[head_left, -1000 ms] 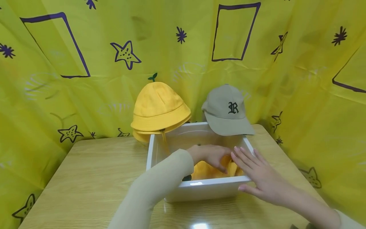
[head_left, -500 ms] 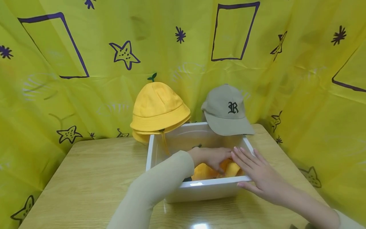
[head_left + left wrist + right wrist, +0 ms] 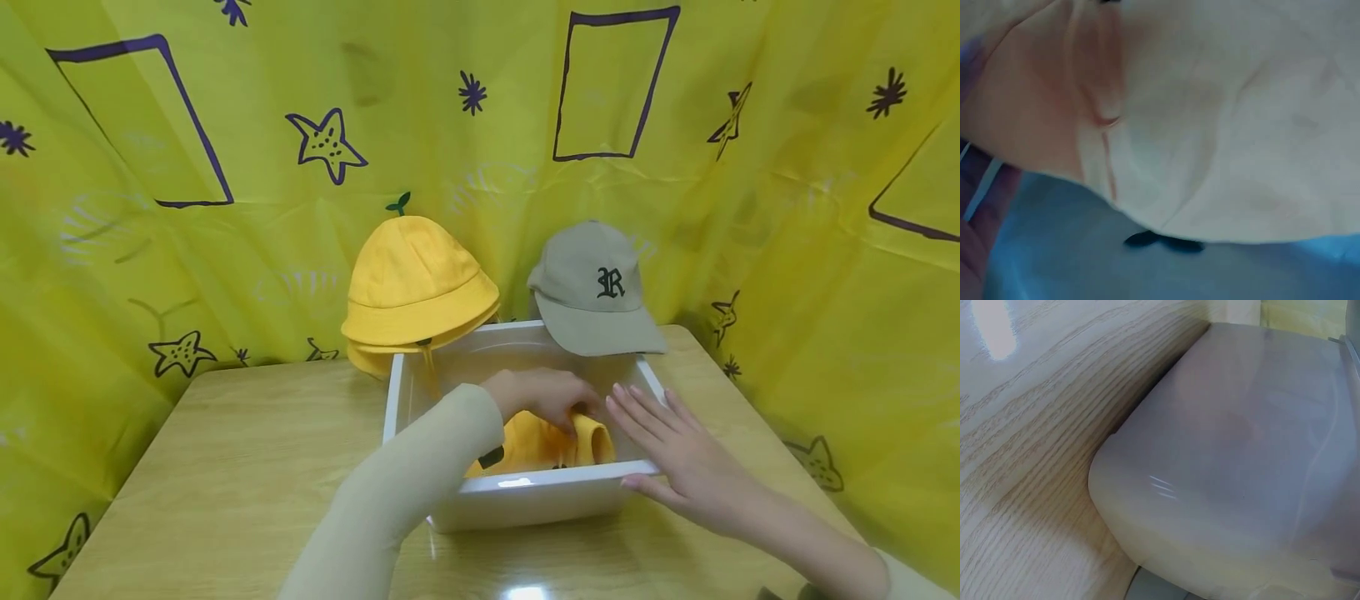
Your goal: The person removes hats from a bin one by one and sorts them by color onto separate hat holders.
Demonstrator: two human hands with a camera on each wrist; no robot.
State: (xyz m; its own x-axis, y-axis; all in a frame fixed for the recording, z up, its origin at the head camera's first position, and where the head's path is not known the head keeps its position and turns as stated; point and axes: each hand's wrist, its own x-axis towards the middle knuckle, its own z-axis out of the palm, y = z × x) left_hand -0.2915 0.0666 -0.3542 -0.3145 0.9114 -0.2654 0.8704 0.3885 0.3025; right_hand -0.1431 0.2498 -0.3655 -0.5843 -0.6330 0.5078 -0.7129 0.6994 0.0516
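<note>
Inside a white box (image 3: 540,504), my left hand (image 3: 551,396) grips a yellow hat (image 3: 521,442) by its edge, the cloth curling up beside the fingers. That hat fills most of the left wrist view, with fingers (image 3: 985,200) at the left edge on either side of the cloth. A dark two-leaf sprout (image 3: 1166,241) pokes out below it. My right hand (image 3: 690,471) rests on the box's right front corner, fingers straight and thumb at the front. From the right wrist, only the box's outer wall (image 3: 1222,444) and the table show.
Behind the box at left, yellow bucket hats (image 3: 420,283) stand stacked, the top one bearing a green sprout. A beige cap (image 3: 600,292) with a black letter overlaps the back right corner. A yellow curtain (image 3: 450,50) hangs behind the wooden table (image 3: 247,467).
My left hand has shifted slightly left and up within the box, and the yellow hat's edge has come up with it. The right hand has stayed put.
</note>
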